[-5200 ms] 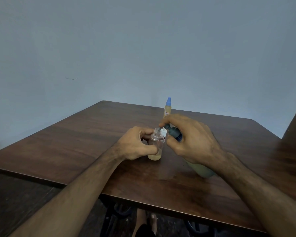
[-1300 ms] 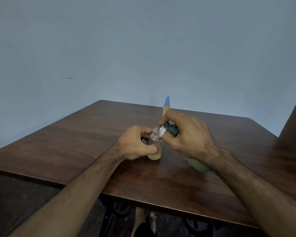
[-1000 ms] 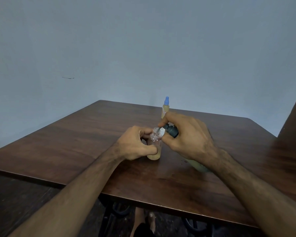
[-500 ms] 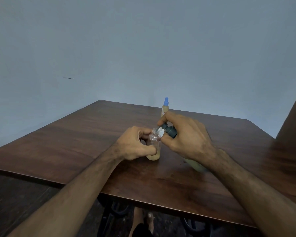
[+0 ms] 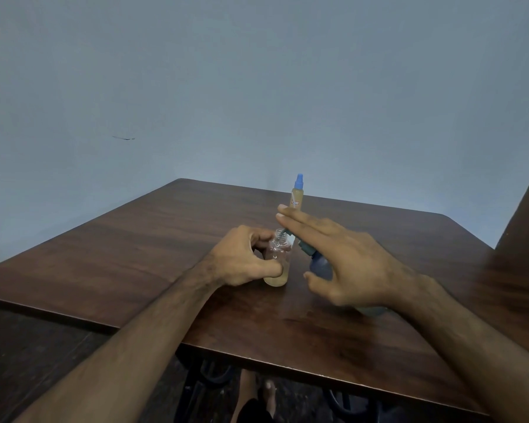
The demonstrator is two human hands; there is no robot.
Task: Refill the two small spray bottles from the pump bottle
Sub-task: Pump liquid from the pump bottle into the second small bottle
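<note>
We steady the open spray bottle (image 5: 278, 261) on the counter (image 5: 141, 239) with our left hand (image 5: 242, 259), whose fingers and thumb are clamped round its clear body; only a shallow layer of yellowish liquid shows at its base, so we judge this fill to be far from done. Our right hand (image 5: 345, 264) holds the pump bottle (image 5: 316, 264) tilted toward it, the thumb and palm wrapped round the dark collar while the index and middle fingers (image 5: 300, 222) lie stretched out flat over the pump head, the nozzle sitting right at the small bottle's threaded neck. The pump bottle's body is mostly hidden behind our hand and wrist. The second spray bottle (image 5: 297, 193), capped in blue and looking full of the same amber liquid, stands upright just beyond our fingers. To do this step well, we should keep the nozzle tip over the narrow mouth before each press, press slowly and fully, and let the pump head rise all the way between strokes. Our left hand should hold the little bottle upright and firm against the counter, since a sideways push from the nozzle could tip it. We should watch the level and stop short of the threads.
</note>
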